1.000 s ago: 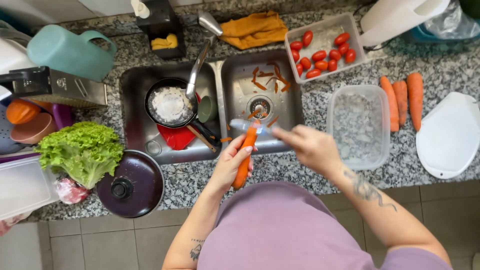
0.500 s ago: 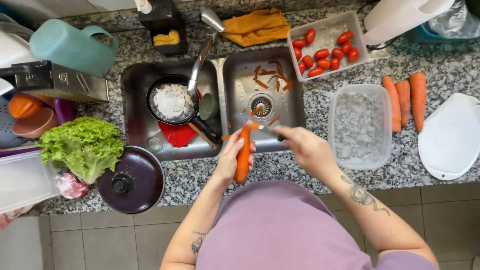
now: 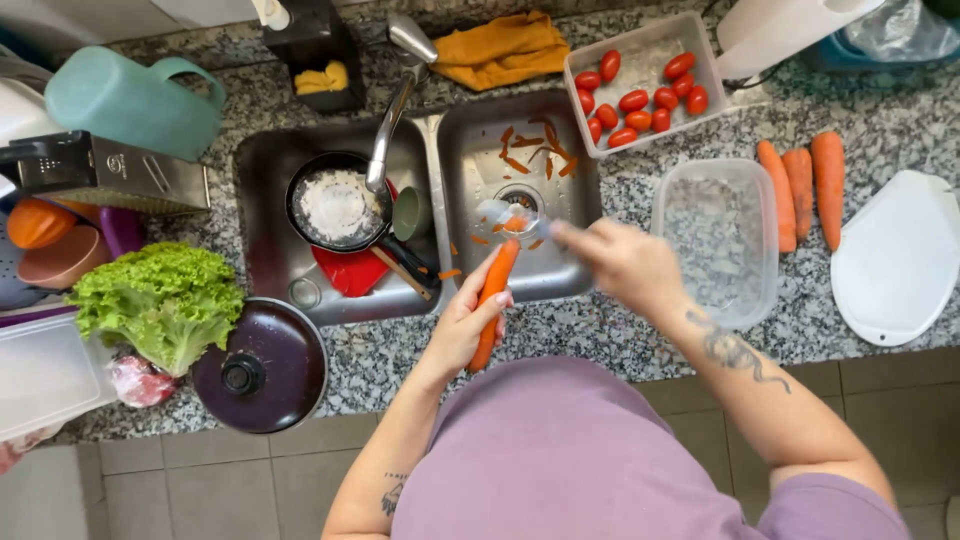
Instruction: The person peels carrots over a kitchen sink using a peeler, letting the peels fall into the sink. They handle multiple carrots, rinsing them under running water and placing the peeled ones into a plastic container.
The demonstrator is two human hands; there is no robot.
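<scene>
Our left hand grips a carrot over the right sink basin; our right hand, blurred, seems closed on a peeler.

Counter: speckled grey granite, with a double steel sink set in it. All places below are relative to the sink.

- Behind, left: teal jug, on its side.
- Behind, centre: black holder.
- Behind, right: yellow cloth; tray of tomatoes.
- Left: grater; lettuce.
- Front left: dark lid, just beside the lettuce.
- Right: clear tub; beyond it three carrots; farthest right, white board.
</scene>
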